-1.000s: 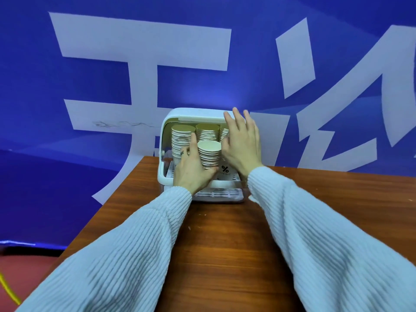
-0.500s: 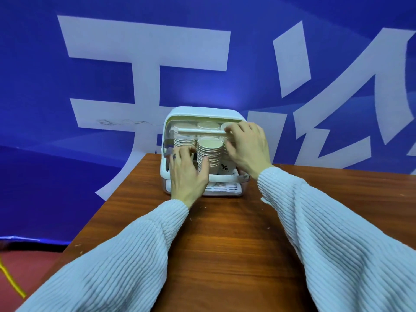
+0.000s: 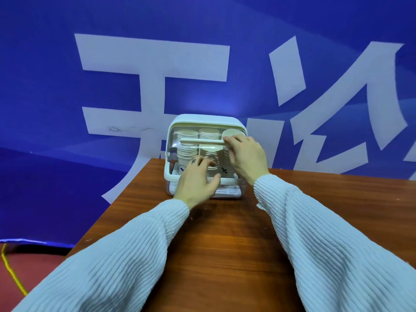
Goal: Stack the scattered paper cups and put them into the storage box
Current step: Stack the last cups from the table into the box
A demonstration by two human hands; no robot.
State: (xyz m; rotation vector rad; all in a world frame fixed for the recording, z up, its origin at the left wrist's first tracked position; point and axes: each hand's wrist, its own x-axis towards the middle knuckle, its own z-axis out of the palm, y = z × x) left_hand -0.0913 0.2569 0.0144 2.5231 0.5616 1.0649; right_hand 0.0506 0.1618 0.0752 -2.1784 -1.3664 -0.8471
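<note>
Box (image 3: 206, 119) at frame centre holding cup stacks (image 3: 209, 152), right hand (image 3: 246, 157) fingers curled on its lid bar (image 3: 200, 140), left hand (image 3: 197, 180) fingers relaxed against the front, table (image 3: 225, 239) far edge.

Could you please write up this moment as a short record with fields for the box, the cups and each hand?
storage box: white, clear flip cover partly lowered, on wooden table
paper cups: stacked inside the box
right hand: grip on the cover's white bar
left hand: fingers spread against the box front
</note>
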